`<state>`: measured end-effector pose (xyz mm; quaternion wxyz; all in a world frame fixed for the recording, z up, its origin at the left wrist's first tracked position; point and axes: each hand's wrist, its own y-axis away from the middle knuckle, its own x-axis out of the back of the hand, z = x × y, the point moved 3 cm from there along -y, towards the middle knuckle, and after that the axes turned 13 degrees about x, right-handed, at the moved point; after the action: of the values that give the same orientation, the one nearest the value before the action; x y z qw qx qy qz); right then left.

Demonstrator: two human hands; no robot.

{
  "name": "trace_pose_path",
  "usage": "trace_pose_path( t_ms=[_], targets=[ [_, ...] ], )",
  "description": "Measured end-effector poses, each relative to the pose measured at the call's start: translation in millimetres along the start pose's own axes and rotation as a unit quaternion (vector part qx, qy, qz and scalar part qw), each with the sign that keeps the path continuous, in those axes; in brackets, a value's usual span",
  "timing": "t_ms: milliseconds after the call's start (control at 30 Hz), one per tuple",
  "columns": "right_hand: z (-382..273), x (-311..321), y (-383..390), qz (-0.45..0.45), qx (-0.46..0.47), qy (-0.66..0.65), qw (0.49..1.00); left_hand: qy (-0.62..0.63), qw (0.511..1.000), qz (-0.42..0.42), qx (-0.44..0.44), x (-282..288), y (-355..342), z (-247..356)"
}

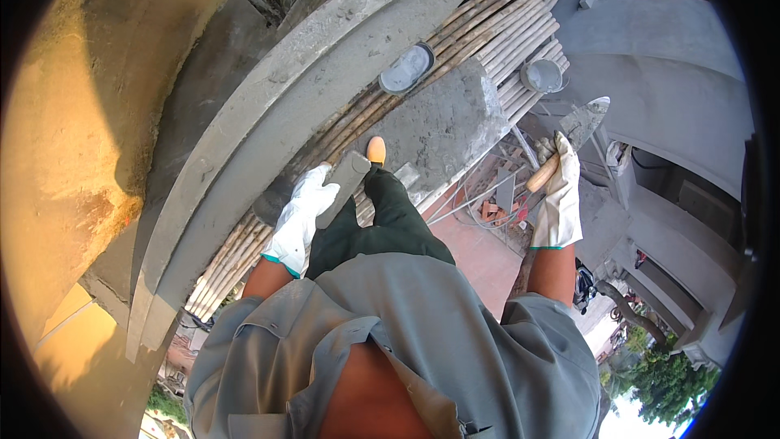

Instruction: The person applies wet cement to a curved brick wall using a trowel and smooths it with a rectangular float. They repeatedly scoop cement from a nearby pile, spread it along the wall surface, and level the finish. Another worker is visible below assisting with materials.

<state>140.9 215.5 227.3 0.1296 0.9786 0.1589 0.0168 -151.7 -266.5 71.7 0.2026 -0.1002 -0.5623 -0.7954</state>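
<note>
My left hand point(301, 215), in a white glove, grips a flat grey mortar-coated tool point(345, 183) in front of my left leg. My right hand point(556, 195), also gloved, is closed round the wooden handle of a pointed trowel point(582, 122), whose blade is smeared with grey mortar. A curved concrete ledge point(244, 126) runs past my left side. An oval grey container point(406, 67) rests on the bamboo poles beside it, and a round bucket point(541, 76) sits farther right, left of and above the trowel.
I stand high on scaffolding of bamboo poles point(500, 41) and a grey board point(439, 122). Beyond its right edge, far below, are a pinkish floor point(475, 256) and scattered debris point(504, 203). A yellow-and-grey wall point(81, 114) is at left, curved grey structures point(650, 41) at right.
</note>
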Motion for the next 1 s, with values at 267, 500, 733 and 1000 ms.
trace_pose_path(
  t_ms=[267, 500, 733, 1000],
  targets=[
    [126.1, 42.2, 118.5, 0.066, -0.140, -0.124, 0.980, 0.282, 0.954, -0.074, -0.066, -32.1, -95.1, 93.4],
    [139.8, 24.8, 138.9, 0.077, -0.283, 0.082, 0.953, 0.232, 0.967, -0.108, -0.010, -54.2, -89.9, 209.2],
    [173.9, -26.2, 108.0, -0.096, -0.212, 0.330, 0.915, -0.004, 0.995, -0.073, -0.071, -170.6, -134.1, 262.6],
    [259.9, -18.4, 81.5, 0.009, -0.340, 0.321, 0.884, -0.023, 0.984, -0.147, -0.098, -228.8, -189.8, 254.3]
  ],
)
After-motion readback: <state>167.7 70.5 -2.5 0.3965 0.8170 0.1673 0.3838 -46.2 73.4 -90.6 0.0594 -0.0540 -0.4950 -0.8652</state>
